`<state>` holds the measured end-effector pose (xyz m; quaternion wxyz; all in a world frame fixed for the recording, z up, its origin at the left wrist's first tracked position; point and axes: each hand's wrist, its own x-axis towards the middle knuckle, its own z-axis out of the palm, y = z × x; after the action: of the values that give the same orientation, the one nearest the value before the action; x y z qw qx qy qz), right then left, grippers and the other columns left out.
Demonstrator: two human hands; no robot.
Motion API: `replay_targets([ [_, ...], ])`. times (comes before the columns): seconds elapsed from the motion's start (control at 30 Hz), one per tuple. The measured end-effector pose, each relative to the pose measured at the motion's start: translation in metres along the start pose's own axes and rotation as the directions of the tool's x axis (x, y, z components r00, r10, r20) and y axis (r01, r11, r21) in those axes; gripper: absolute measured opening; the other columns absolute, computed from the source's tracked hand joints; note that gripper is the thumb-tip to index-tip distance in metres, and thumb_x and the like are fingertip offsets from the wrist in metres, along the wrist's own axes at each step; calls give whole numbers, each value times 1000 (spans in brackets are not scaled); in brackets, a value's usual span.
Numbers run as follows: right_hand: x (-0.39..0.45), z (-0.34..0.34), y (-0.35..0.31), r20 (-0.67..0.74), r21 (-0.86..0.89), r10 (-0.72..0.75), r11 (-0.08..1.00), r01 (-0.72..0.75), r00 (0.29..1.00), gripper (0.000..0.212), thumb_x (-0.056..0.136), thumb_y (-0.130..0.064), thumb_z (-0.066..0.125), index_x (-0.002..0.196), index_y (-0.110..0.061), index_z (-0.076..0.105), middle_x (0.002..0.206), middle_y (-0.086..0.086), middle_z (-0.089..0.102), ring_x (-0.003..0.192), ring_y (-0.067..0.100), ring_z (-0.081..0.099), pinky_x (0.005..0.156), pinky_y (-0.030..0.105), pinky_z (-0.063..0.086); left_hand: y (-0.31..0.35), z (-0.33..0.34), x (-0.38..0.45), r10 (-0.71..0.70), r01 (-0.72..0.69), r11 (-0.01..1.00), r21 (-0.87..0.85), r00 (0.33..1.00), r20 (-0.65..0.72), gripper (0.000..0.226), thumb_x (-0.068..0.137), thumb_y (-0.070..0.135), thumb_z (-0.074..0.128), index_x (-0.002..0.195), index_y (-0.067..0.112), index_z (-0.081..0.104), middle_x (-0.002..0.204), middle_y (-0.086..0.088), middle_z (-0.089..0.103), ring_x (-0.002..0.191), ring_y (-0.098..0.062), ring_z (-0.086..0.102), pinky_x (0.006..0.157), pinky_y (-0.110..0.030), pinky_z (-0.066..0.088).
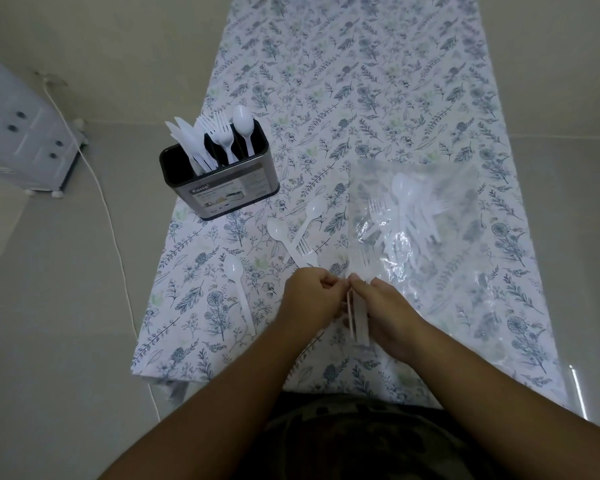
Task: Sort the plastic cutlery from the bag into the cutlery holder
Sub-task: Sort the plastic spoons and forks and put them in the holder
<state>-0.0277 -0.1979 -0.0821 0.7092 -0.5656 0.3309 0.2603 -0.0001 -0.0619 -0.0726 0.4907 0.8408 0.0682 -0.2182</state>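
A metal cutlery holder (pixel 222 188) stands at the table's left edge with white plastic knives, forks and a spoon upright in its compartments. A clear plastic bag (pixel 426 237) lies at right with several white pieces inside. Loose white spoons (pixel 310 216) and a fork lie between holder and bag; one more spoon (pixel 238 282) lies nearer me. My left hand (pixel 309 299) and right hand (pixel 385 313) meet near the front of the table. Between them is a small bundle of white cutlery handles (pixel 357 320), gripped by my right hand and pinched at the top by my left.
The table wears a floral cloth (pixel 361 98) and is narrow, with grey floor on both sides. A white drawer unit (pixel 21 143) and a white cable (pixel 108 216) are on the floor at left.
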Motion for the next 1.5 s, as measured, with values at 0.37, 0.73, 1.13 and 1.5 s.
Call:
replay_targets([
  [0.37, -1, -6, -1, -29, 40, 53, 998, -52, 998, 8, 101, -12, 55, 95, -10, 51, 84, 10, 60, 60, 18, 46, 50, 31, 40, -11, -13, 24, -15, 81, 947, 310, 977, -210, 39, 86, 42, 71, 76, 5, 67, 66, 1, 62, 58, -13, 56, 54, -28, 45],
  [0.73, 5, -6, -2, -45, 21, 49, 999, -48, 998, 10, 93, -16, 49, 99, -14, 56, 60, -2, 41, 53, 16, 40, 49, 29, 34, -15, -14, 22, -69, 115, 855, 506, 992, -109, 30, 81, 26, 63, 63, 15, 42, 61, 1, 46, 51, -11, 42, 44, -22, 27],
  [1.13, 1, 18, 1, 5, -248, -81, 966, 79, 997, 19, 100, -31, 55, 112, -18, 62, 92, 9, 69, 77, 20, 63, 68, 35, 54, -9, -11, -6, 22, -2, 958, 287, 997, -70, 8, 84, 22, 67, 91, 18, 66, 72, 7, 66, 65, -3, 63, 61, -19, 55],
  [1.5, -4, 23, -2, 66, 16, -25, 1000, 24, 998, 28, 101, -12, 58, 117, 11, 60, 104, 28, 74, 91, 38, 75, 71, 42, 62, -20, -13, -9, -94, 80, 973, -216, 994, -55, 16, 89, 18, 69, 103, 12, 70, 81, -3, 75, 69, -14, 74, 67, -36, 64],
])
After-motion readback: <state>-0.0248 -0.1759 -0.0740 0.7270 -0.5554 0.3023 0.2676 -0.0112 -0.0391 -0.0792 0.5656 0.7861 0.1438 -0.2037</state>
